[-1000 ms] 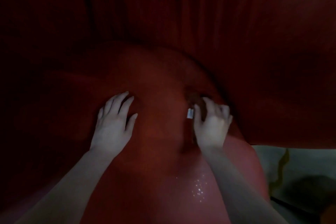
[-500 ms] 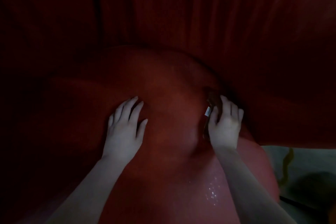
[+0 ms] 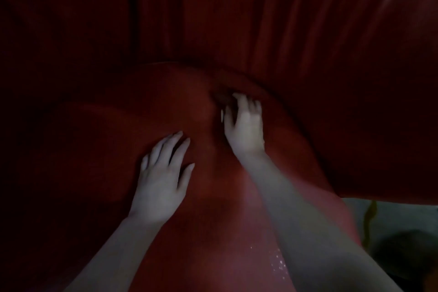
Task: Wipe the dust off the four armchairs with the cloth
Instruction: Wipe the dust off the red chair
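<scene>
In dim light a red armchair (image 3: pixel 118 140) fills the view, its rounded top or arm below me. My left hand (image 3: pixel 163 178) lies flat on the red surface, fingers spread, holding nothing. Further forward, my right hand (image 3: pixel 245 125) presses a dark cloth (image 3: pixel 221 97) against the armchair. Only the cloth's blurred dark edge and a small white tag show beyond the fingers. The hand covers the other parts of the cloth.
Red pleated fabric (image 3: pixel 296 19) hangs behind and to the right of the armchair. A patch of pale floor (image 3: pixel 403 218) shows at the lower right, with a dark round object (image 3: pixel 407 253) on it.
My right hand has slid the cloth forward and to the left across the armchair, from its right edge towards the middle. My left hand has stayed flat in about the same place.
</scene>
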### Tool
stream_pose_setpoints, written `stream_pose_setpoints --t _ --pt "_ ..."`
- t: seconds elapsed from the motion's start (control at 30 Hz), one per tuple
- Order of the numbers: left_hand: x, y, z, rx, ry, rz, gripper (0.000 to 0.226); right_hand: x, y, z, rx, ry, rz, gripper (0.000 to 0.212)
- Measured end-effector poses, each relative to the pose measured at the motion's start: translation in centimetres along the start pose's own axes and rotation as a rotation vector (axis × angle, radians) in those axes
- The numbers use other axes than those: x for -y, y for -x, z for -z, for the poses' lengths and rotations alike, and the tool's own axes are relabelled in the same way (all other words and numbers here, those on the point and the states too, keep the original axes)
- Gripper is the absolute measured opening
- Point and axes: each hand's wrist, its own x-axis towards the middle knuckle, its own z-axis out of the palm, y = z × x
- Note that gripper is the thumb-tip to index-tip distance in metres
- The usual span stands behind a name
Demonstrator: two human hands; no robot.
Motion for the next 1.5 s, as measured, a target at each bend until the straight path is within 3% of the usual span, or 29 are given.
stream_pose_setpoints --t 0.07,0.13,0.23,0.3,0.37,0.47,0.57,0.67,0.73,0.83,0.93,1.03,1.13,1.27,1.4,1.5 --pt "-0.1 0.0 0.1 0.001 0.002 0.008 0.05 -1.7 2.7 1.6 0.03 0.01 0.118 0.038" --pt "-0.1 0.0 0.1 -0.001 -0.001 0.008 0.048 -3.9 3.9 2.8 -0.049 0.069 0.083 0.038" --pt "0.0 -0.1 0.0 -0.01 -0.028 -0.01 0.053 -5.2 2.2 2.9 -0.222 0.117 -0.246 0.033" --pt "0.0 0.0 -0.1 -0.012 -0.022 -0.007 0.054 -3.8 -0.4 2.1 -0.212 0.101 -0.461 0.039" --pt "0.0 0.0 -0.2 -0.02 -0.014 -0.001 0.054 -1.7 -3.2 0.7 -0.141 0.138 -0.528 0.042" --pt "0.1 0.0 -0.2 -0.03 -0.027 -0.015 0.054 2.0 -6.4 -1.7 0.042 0.159 -0.32 0.038" --pt "0.3 -0.1 -0.4 -0.019 -0.028 -0.017 0.055 3.9 -6.3 -3.4 0.221 0.068 0.044 0.034" --pt "0.0 0.0 -0.3 -0.024 -0.011 -0.002 0.055 2.3 -2.7 -1.7 0.326 -0.05 0.349 0.031" --pt "-0.2 0.0 -0.1 -0.027 -0.001 0.003 0.055 -0.3 -0.2 0.5 0.341 -0.066 0.418 0.031" --pt "-0.4 0.1 -0.1 -0.021 0.001 0.014 0.055 -4.3 1.6 3.2 0.144 0.034 0.322 0.031" --pt "-0.6 0.0 -0.1 -0.02 0.011 0.031 0.055 -4.5 0.1 3.1 -0.034 0.115 -0.086 0.035" --pt "-0.6 0.1 -0.1 -0.022 0.016 0.034 0.055 -2.3 -3.0 1.6 -0.101 0.126 -0.387 0.038" --pt "-0.5 0.0 0.1 -0.041 0.03 0.019 0.055 -0.2 -6.2 0.1 -0.107 0.15 -0.496 0.032" --pt "0.0 -0.1 0.1 -0.05 0.039 -0.012 0.052 3.7 -8.8 -2.4 0.0 0.216 -0.389 0.029" --pt "0.5 0.0 0.1 -0.052 0.044 -0.055 0.049 6.4 -9.7 -4.6 0.132 0.24 -0.146 0.029" --pt "0.6 0.1 0.2 -0.046 0.035 -0.054 0.049 6.9 -9.6 -5.0 0.29 0.111 0.054 0.034"
